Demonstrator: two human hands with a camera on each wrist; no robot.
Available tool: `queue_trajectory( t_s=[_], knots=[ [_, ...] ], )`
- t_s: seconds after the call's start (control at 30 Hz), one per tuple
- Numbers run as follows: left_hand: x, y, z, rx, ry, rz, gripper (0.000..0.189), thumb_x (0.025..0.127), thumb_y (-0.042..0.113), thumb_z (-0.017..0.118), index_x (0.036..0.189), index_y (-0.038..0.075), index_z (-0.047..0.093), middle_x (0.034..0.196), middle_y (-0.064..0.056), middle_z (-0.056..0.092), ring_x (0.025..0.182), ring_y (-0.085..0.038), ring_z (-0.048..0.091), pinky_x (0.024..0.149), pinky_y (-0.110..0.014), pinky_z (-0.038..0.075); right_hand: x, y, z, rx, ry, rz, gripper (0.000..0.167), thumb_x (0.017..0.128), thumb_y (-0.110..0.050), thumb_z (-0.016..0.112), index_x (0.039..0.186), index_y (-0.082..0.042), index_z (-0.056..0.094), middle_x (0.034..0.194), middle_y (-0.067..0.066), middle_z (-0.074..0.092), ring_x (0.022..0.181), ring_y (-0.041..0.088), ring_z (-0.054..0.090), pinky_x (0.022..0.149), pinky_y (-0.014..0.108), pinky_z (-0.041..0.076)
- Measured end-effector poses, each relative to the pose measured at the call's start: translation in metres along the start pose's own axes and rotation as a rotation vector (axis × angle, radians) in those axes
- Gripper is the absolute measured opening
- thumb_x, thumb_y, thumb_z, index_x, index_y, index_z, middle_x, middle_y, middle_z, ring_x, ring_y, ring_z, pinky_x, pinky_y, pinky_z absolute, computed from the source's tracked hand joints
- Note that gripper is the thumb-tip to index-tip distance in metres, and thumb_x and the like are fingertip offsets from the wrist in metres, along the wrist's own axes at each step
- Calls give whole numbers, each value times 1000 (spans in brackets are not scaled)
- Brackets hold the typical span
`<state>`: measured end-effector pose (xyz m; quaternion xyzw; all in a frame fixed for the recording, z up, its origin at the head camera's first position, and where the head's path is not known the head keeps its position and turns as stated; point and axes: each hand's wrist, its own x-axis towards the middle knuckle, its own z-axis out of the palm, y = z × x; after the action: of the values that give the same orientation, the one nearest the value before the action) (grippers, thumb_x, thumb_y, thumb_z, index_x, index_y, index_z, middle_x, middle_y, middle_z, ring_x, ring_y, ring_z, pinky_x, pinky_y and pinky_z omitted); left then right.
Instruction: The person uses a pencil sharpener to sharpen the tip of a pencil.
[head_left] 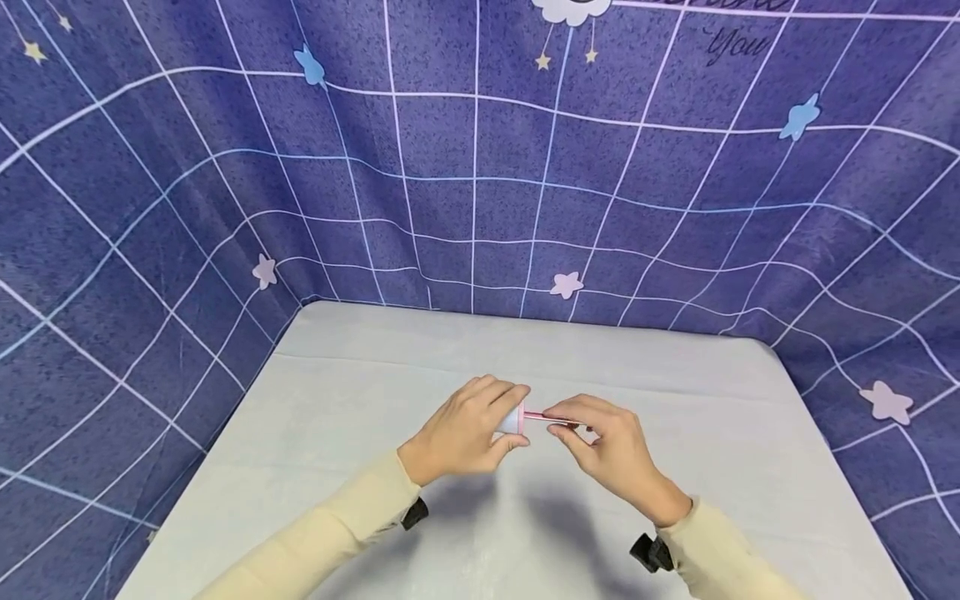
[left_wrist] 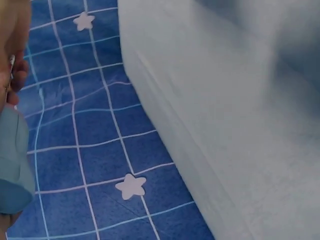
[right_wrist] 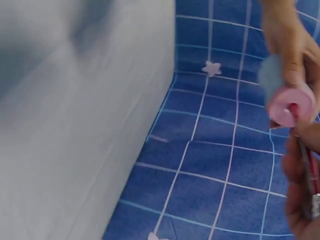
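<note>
My left hand (head_left: 465, 425) grips a light-blue pencil sharpener (head_left: 507, 421) with a pink end face, held sideways above the table. The right wrist view shows a round hole in the pink face of the sharpener (right_wrist: 291, 107). A red pencil (head_left: 534, 416) has its tip in that hole. My right hand (head_left: 611, 446) pinches the pencil between thumb and fingers, a short way from the pink end. In the left wrist view, the sharpener's blue body (left_wrist: 15, 155) shows at the left edge, the left palm mostly out of frame.
A table with a pale cloth (head_left: 360, 375) lies under both hands, which cast shadows on it. A blue-purple curtain (head_left: 450, 208) with grid lines and stars hangs behind and at both sides. Black straps (head_left: 651, 553) sit at the wrists.
</note>
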<state>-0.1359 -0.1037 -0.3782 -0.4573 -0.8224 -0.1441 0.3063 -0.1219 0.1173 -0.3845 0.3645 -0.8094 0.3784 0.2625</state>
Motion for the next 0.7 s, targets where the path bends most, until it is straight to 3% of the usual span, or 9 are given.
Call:
queue_trajectory(
  t_s=[0.07,0.17,0.33,0.43,0.5,0.57,0.63,0.7],
  knots=[
    [3,-2,-2,-70,-28,-38,53,79,34,75,115,-2,62,103,-8,68,91,-18,63,83,-29,51,-1,3,2,-94,86,-142,10,87,-18,69,93,-11,74,84,-1,72,68,12,65,58,22,50],
    [7,-3,-6,-204,-108,-117,50,79,31,76,115,-1,63,103,-7,68,91,-17,63,83,-27,52,0,7,4,-232,188,-302,23,96,-24,57,92,-10,74,81,0,72,64,14,65,54,25,49],
    [12,-5,-13,-437,-283,-267,42,80,27,76,114,4,64,98,-4,68,82,-10,60,72,-20,50,-1,12,7,-380,289,-508,23,96,-18,57,87,-6,74,75,1,70,58,13,62,47,22,45],
    [15,-5,-15,-498,-333,-292,41,79,24,76,114,4,65,95,-2,68,79,-9,59,70,-19,49,-3,13,8,-426,318,-578,22,95,-14,56,85,-4,73,73,2,69,54,13,60,45,21,42],
    [15,-4,-14,-477,-327,-269,43,79,25,76,114,4,65,96,-3,68,83,-11,60,75,-22,50,-4,12,10,-416,313,-565,23,96,-14,55,85,-4,73,72,2,69,52,13,59,43,20,42],
    [13,-3,-10,-419,-290,-223,45,78,25,77,115,2,64,99,-4,68,89,-13,62,82,-25,51,-5,10,10,-377,271,-490,25,97,-16,54,84,-5,72,70,1,68,49,11,57,41,19,41],
    [9,-1,-5,-338,-237,-159,49,77,27,78,115,0,64,102,-5,68,95,-16,62,88,-28,51,-7,6,10,-299,210,-374,21,95,-16,58,83,-5,72,68,0,67,48,8,54,40,16,39],
    [5,0,2,-252,-180,-89,50,76,30,78,114,0,64,104,-6,67,97,-17,61,90,-29,50,-9,2,9,-199,131,-207,13,89,-13,65,82,-5,73,67,-1,68,46,3,51,41,14,39]
  ],
)
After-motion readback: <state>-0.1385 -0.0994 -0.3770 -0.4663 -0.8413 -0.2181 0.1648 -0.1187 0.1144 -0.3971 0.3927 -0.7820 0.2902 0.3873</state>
